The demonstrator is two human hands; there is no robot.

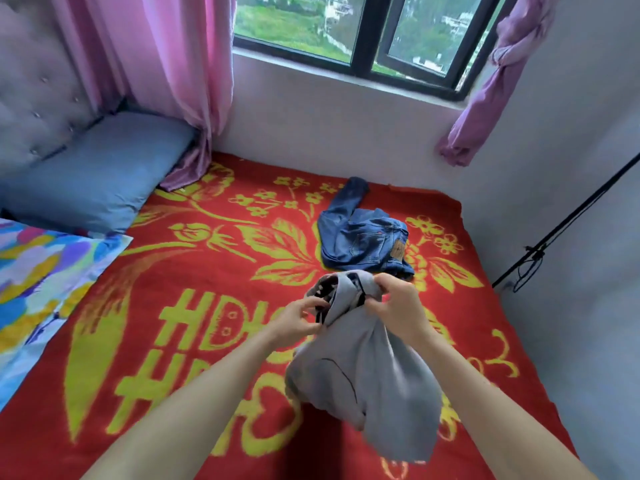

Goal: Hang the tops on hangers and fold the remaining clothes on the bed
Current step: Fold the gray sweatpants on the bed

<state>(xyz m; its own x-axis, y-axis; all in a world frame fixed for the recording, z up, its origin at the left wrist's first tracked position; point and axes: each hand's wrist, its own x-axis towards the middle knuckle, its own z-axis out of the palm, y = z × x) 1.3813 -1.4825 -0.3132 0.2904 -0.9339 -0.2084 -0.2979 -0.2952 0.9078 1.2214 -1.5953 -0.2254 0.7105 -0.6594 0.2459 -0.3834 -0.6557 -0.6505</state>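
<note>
A grey garment (367, 382) with black trim near its top hangs bunched above the bed. My right hand (398, 306) grips its upper edge. My left hand (298, 318) pinches the fabric just to the left of that. What kind of garment it is I cannot tell, and no hanger shows. A pair of blue jeans (363, 237) lies crumpled on the red and yellow blanket (194, 323), beyond my hands toward the window wall.
A blue pillow (100, 174) leans on the tufted headboard (34, 84) at the left, with a colourful quilt (41, 278) below it. Pink curtains (156, 64) flank the window (360, 32). A black stand's poles (561, 223) slant along the right wall.
</note>
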